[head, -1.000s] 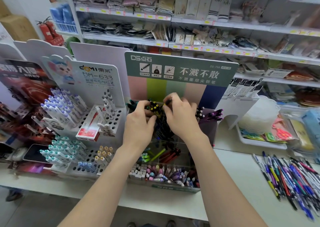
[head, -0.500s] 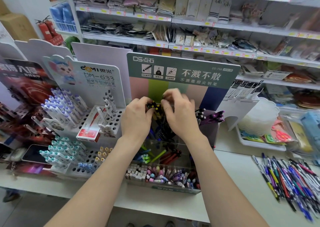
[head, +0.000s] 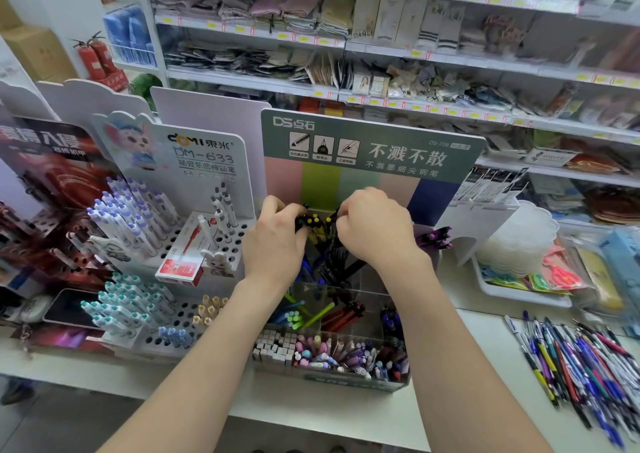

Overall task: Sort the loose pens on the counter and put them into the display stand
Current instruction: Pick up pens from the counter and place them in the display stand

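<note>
The left hand [head: 277, 244] and right hand [head: 374, 232] are pinching yellow-capped black pens [head: 317, 222] in the green-signed plastic display stand [head: 367, 147]; loose multicoloured pens [head: 571, 359], right, likely needing fetching next.

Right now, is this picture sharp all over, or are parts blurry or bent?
Head view: sharpest at the centre, where the left hand and right hand pinch yellow-tipped pens at the display stand; the loose pens at the right edge are smeared; the shop shelves bow from the wide lens; light is soft and even, no hard shadows.

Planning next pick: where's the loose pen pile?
Head view: loose pens lie far right on the counter, right of the display stand, nearer than the white tray.
</note>
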A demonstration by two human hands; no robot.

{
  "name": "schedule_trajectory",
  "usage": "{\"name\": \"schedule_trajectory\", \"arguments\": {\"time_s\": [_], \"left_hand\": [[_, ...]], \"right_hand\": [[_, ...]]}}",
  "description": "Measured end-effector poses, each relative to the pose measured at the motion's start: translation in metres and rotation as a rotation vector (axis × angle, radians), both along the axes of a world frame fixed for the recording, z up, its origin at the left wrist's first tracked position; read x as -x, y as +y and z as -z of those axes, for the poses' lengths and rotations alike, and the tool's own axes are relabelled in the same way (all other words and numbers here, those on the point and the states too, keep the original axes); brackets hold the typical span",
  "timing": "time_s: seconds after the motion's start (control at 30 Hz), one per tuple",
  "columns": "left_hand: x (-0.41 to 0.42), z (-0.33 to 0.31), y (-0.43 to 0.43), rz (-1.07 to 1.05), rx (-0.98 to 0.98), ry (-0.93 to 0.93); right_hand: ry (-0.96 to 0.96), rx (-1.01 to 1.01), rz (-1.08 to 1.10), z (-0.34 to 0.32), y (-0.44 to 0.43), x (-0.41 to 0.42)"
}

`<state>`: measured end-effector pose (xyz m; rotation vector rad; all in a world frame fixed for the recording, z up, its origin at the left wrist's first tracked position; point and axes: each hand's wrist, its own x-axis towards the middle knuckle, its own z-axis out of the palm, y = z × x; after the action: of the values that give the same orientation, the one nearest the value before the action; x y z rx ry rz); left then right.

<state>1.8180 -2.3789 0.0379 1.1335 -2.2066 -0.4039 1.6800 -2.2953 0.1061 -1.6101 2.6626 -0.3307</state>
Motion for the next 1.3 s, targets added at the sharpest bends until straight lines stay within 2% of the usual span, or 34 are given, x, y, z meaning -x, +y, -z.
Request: {"name": "schedule_trajectory", "arguments": {"time_s": [0.07,0.17,0.27,0.37,0.43,0.5,0.63,0.73,0.77,0.87,0.9,1.0,1.1,1.17,1.3], "left_hand": [[-0.001,0.0,0.002,0.005,-0.009,0.001],[-0.001,-0.001,0.003,0.012,-0.015,0.004],[-0.003,0.002,0.004,0.028,-0.011,0.064],[-0.006,0.01,0.006,0.051,-0.033,0.177],[-0.007,0.015,0.007,0.079,-0.04,0.214],[-0.007,0.017,0.007,0.104,-0.033,0.2],[-0.009,0.018,0.005,0.134,-0.026,0.13],[-0.011,0.017,0.007,0.134,-0.026,0.136],[-0.011,0.017,0.009,0.125,-0.033,0.156],[-0.011,0.02,0.017,0.092,-0.055,0.201],[-0.011,0.022,0.019,0.088,-0.068,0.208],[-0.008,0.026,0.024,0.127,-0.121,0.199],[-0.006,0.028,0.025,0.249,-0.112,0.148],[-0.005,0.029,0.026,0.277,-0.095,0.115],[-0.008,0.032,0.037,0.163,-0.041,0.248]], "right_hand": [[-0.056,0.038,-0.069,0.003,-0.007,0.0],[-0.283,0.303,-0.124,0.002,-0.015,0.001],[-0.282,0.398,-0.203,0.018,-0.019,0.001],[-0.156,0.287,-0.205,0.034,-0.015,-0.002],[-0.14,0.228,-0.197,0.035,-0.012,-0.003],[-0.171,0.221,-0.23,0.035,-0.012,-0.004],[-0.06,0.263,-0.146,0.039,-0.012,0.002],[-0.184,0.381,-0.089,0.038,-0.012,0.015],[-0.202,0.34,-0.093,0.038,-0.013,0.018],[-0.084,0.049,-0.121,0.038,-0.018,0.023],[-0.102,0.042,-0.136,0.039,-0.018,0.024],[-0.251,0.216,-0.179,0.037,-0.012,0.026],[-0.155,0.135,-0.209,0.041,-0.002,0.019],[-0.086,0.265,-0.173,0.045,0.009,0.015],[-0.328,0.784,0.054,0.052,0.05,0.004]]}}
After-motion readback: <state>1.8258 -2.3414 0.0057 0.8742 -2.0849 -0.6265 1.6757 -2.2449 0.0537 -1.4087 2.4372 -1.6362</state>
